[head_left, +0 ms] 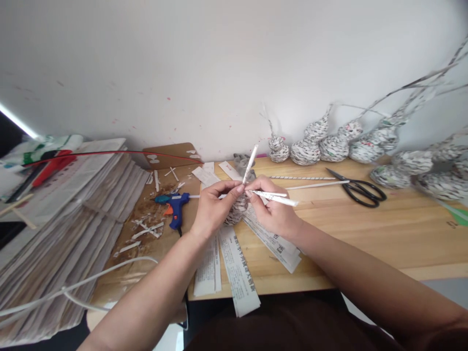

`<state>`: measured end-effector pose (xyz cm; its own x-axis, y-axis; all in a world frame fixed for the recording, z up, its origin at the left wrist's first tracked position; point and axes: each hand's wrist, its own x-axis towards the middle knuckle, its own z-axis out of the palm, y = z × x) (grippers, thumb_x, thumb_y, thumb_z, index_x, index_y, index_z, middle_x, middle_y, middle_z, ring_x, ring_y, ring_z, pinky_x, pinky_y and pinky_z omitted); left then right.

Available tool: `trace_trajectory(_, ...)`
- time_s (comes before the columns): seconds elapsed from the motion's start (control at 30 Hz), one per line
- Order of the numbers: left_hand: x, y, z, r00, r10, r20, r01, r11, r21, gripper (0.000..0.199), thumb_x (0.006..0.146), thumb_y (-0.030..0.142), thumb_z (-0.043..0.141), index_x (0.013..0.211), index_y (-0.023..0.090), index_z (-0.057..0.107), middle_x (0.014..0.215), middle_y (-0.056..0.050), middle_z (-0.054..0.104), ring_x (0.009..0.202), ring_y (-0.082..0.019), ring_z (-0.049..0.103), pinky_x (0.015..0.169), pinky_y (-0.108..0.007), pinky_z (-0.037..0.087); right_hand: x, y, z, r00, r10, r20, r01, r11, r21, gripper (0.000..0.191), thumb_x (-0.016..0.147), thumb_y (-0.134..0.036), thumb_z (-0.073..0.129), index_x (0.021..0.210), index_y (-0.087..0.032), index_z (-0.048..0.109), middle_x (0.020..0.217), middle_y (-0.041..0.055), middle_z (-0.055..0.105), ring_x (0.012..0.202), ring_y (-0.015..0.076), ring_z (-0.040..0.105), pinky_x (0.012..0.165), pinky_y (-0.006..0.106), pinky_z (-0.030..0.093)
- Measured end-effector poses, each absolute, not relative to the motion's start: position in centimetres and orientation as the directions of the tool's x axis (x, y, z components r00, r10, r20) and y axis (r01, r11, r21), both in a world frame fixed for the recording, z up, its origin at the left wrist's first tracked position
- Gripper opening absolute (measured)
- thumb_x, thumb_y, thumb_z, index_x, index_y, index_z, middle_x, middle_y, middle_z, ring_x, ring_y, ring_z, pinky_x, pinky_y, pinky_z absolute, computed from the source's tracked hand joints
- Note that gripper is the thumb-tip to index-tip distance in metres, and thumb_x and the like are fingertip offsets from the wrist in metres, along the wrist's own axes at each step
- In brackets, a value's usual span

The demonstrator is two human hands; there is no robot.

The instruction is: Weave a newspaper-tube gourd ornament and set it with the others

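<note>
Between my hands is a small woven newspaper gourd (237, 210), its rounded lower body showing below my fingers and its top hidden by them. My left hand (218, 201) is closed at the gourd's upper part, thumb pressed in. One rolled paper strip (250, 163) stands up from there. My right hand (272, 207) pinches at the same spot, where more rolled paper strips (280, 197) stick out to the right. Flat newspaper strips (239, 273) lie fanned on the table beneath the gourd.
A blue glue gun (178, 209) rests left among paper scraps (146, 230). Stacked newspapers (91, 204) fill the far left. Black-handled scissors (361, 191) lie right, near thin paper rods (314, 185). Several finished-looking woven gourds (305, 152) line the wall. A white cable (109, 270) crosses the lower left.
</note>
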<state>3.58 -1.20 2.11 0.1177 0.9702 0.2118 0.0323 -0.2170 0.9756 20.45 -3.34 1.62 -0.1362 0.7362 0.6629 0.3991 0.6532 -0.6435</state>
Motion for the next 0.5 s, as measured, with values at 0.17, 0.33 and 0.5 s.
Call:
trace_trajectory(0.17,3.6,-1.3,2.0,0.106,0.977,0.184,-0.004,-0.184,0.983,0.026,0.080,0.043,0.079,0.086,0.018,0.075,0.079,-0.002,0.071,0.066,-0.013,0.059,0.060,-0.022,0.046,20.3,-3.6,2.2,-0.179,0.704,0.687,0.404,0.690,-0.601,0.008,0.097,-0.018,0.054,0.093,-0.023,0.060,0.084,0.0022,0.067,0.077,0.0164,0.064,0.070,0.029,0.049)
trace_trajectory(0.33,4.0,-1.6,1.5,0.050,0.979,0.197,0.021,-0.198,0.980,0.024,0.090,0.043,0.067,0.082,0.020,0.063,0.069,0.003,0.058,0.059,-0.011,0.048,0.056,-0.021,0.040,19.7,-3.5,1.6,-0.049,0.849,0.526,0.226,0.523,-0.822,0.010,0.097,-0.028,0.058,0.088,-0.023,0.057,0.074,-0.0012,0.061,0.064,0.0135,0.057,0.060,0.027,0.046)
trace_trajectory(0.5,4.2,-1.8,1.8,0.030,0.976,0.214,0.096,-0.216,0.972,0.021,0.089,0.040,0.066,0.084,0.021,0.062,0.072,0.002,0.060,0.061,-0.012,0.050,0.058,-0.022,0.040,19.3,-3.1,1.1,0.048,0.940,0.337,0.033,0.336,-0.941,0.020,0.090,-0.037,0.067,0.082,-0.022,0.057,0.067,-0.0024,0.059,0.058,0.0137,0.055,0.054,0.027,0.045)
